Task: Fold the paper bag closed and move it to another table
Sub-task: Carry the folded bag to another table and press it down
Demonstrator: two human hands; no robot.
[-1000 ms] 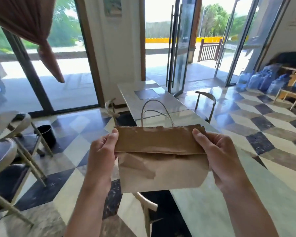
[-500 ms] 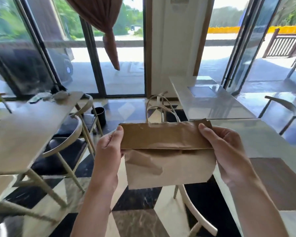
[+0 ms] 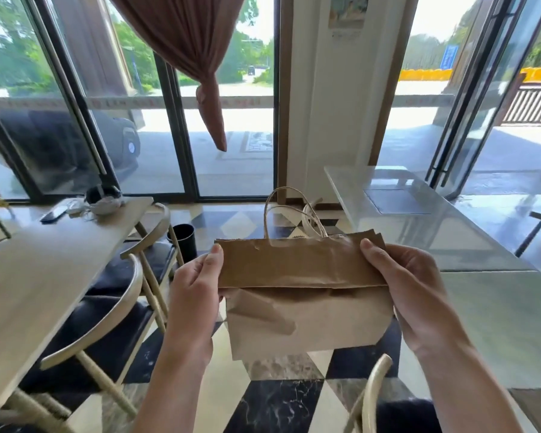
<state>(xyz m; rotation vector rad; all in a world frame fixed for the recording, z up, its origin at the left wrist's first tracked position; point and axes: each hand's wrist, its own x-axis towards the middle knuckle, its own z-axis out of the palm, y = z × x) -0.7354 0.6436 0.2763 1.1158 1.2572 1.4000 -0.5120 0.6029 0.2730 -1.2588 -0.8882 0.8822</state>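
Observation:
A brown paper bag (image 3: 306, 320) hangs in the air in front of me, its top folded down into a flap, its twine handles sticking up behind the fold. My left hand (image 3: 197, 292) grips the bag's left edge at the fold, thumb on the flap. My right hand (image 3: 409, 292) grips the right edge the same way. The bag is above the chequered floor, in the gap between a wooden table (image 3: 28, 282) on the left and a pale glossy table (image 3: 469, 276) on the right.
Chairs (image 3: 113, 323) with dark cushions stand along the wooden table, which carries a remote and a white bundle (image 3: 103, 204) at its far end. A black bin (image 3: 185, 239) sits on the floor. A chair back (image 3: 372, 389) rises below the bag. Glass doors and a curtain lie ahead.
My view has swung to the left, bringing the wooden table on the left further into sight. Both hands keep the same grip on the folded bag.

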